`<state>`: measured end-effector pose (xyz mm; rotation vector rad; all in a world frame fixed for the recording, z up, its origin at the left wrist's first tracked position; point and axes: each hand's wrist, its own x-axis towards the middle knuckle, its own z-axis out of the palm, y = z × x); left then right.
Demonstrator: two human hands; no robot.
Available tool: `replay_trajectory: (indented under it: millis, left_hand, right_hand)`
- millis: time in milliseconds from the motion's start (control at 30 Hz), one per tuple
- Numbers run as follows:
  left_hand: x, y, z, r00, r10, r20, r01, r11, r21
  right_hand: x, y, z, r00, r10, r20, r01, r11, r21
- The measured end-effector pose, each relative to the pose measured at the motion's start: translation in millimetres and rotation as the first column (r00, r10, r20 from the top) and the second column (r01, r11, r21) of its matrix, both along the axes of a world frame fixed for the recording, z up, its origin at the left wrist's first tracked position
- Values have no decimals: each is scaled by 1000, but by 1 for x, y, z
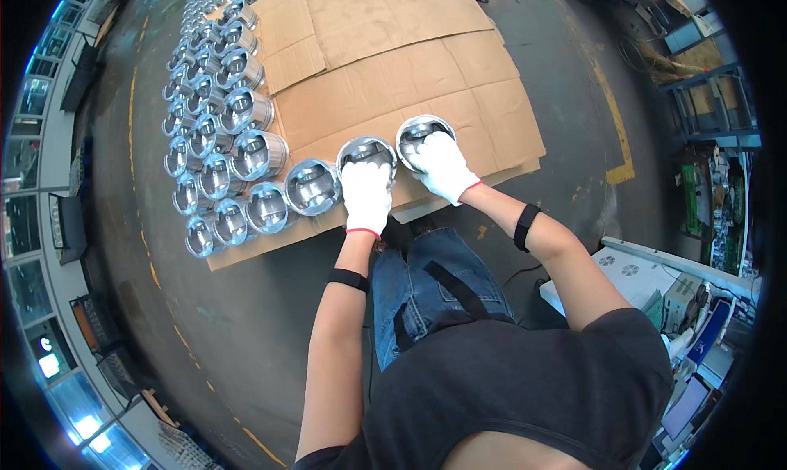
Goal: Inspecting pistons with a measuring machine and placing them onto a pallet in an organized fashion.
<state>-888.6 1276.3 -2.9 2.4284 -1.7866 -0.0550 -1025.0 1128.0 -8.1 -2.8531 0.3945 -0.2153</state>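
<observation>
Head view — gloved left hand [366, 193] and right hand [443, 166] each clasp a piston [366, 152] [424, 130] by its rim, open end up, extending the piston rows [215, 134] on cardboard [393, 68].

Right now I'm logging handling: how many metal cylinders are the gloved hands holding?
2. The left hand grips one cylinder; the right hand grips another, both over the cardboard.

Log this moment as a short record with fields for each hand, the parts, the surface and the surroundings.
left hand: white-gloved left hand grips a shiny metal cup-shaped part
right hand: white-gloved right hand grips a second such part
other parts: rows of like metal parts to the left
surface: cardboard sheets on a grey floor
posture: bent over, in jeans
</observation>
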Motion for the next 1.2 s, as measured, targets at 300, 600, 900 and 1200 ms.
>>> replay_trajectory:
  millis: [300, 600, 900, 1200]
  left_hand:
    - [-30, 51, 64, 995, 43, -87, -58, 983, -174]
    - [-63, 375, -74, 643, 594, -484, -544, 799, 258]
    - [-195, 705, -185, -882, -175, -437, -396, -225, 890]
    - [-106, 783, -240, -869, 92, -486, -493, -80, 867]
  right_hand:
    - [-25, 27, 66, 990, 37, 139, -24, 996, -87]
    - [-99, 140, -49, 850, 128, -511, -42, 983, 178]
    - [61, 246, -126, 320, 250, -914, -10, 965, 260]
    - [221, 412, -79, 560, 426, -710, -60, 876, 478]
